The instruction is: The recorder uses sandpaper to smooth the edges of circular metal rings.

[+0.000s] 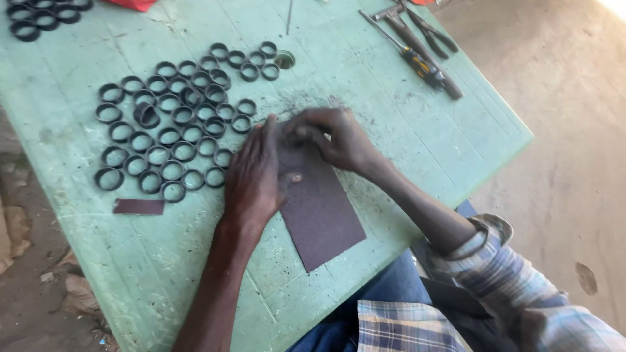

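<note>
Your left hand [253,175] lies flat, fingers pressed together, pinning the dark sheet of sandpaper [319,208] to the green table [417,143]. Your right hand [339,138] sits at the sheet's top edge, its fingers curled and pinching something small against the grit; it looks like one of the rings, but the fingers hide it, so I cannot tell for sure. By the look of it you are at the rubbing step, and the next stroke calls for firm, even pressure while the left hand stops the sheet sliding. The sheet is matte, rough and rectangular. Just left of your hands the black rings [173,124] lie in loose rows, round, thin-walled and dull. A small strip of sandpaper [138,206] lies nearer you, and pliers and a screwdriver [417,45] rest at the far edge.
</note>
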